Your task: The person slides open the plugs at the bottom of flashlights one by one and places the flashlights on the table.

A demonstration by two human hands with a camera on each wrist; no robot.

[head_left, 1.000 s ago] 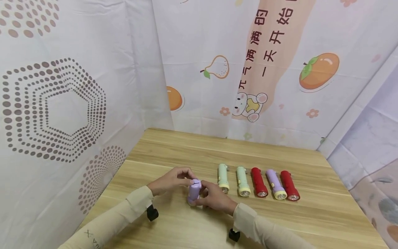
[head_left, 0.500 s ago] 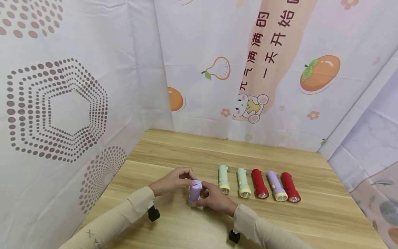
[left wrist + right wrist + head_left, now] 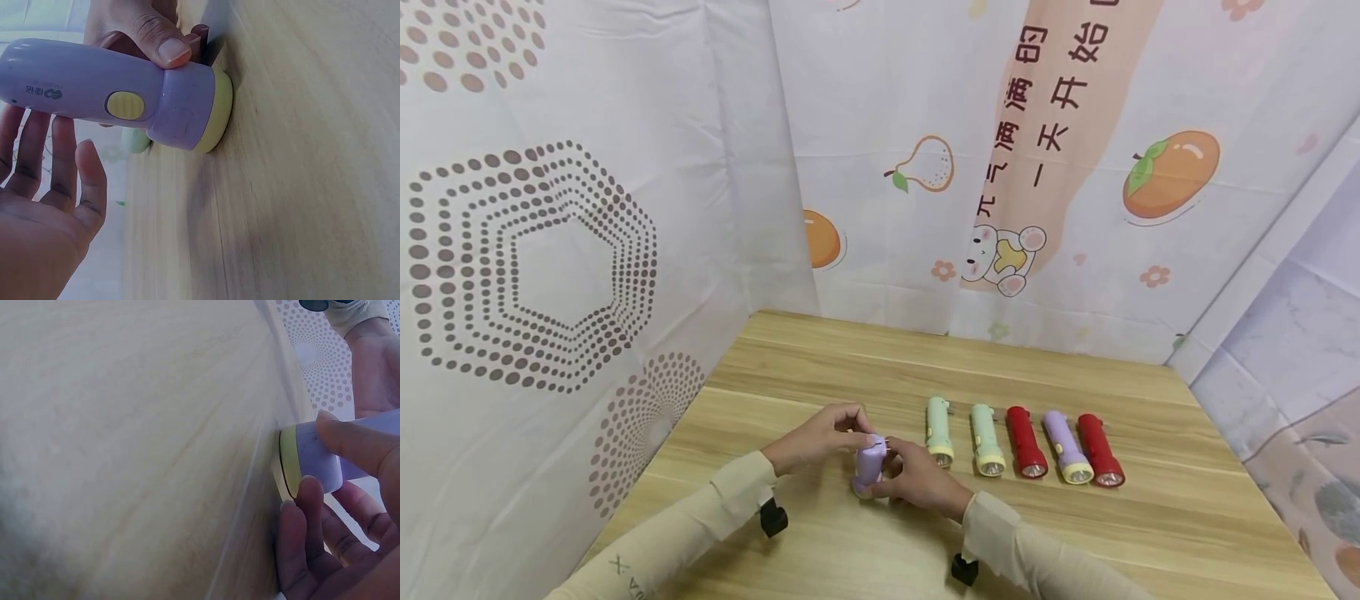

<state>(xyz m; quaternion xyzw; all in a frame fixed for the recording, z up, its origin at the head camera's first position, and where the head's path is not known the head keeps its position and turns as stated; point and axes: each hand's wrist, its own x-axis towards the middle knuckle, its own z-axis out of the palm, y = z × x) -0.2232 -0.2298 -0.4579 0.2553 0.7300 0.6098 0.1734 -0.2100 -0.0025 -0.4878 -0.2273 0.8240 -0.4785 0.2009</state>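
A purple flashlight stands head-down on the table, its yellow lens rim against the wood. My right hand grips it low on the body; the thumb lies along its flared head and the fingers reach round the other side. At the upper end, my left hand pinches it, with the thumb across the end and the index finger arched over. In the left wrist view, the left fingertips touch the side of the handle, near a yellow switch. Thin prong-like pieces show beside the end.
To the right lies a row of flashlights: two mint green ones, a red one, a purple one and another red one. Printed curtains rise behind and on the left of the wooden table.
The left thumb has slid slightly right across the flashlight's end, and thin prong-like pieces now show where a dark slot was seen. The right hand keeps its grip.
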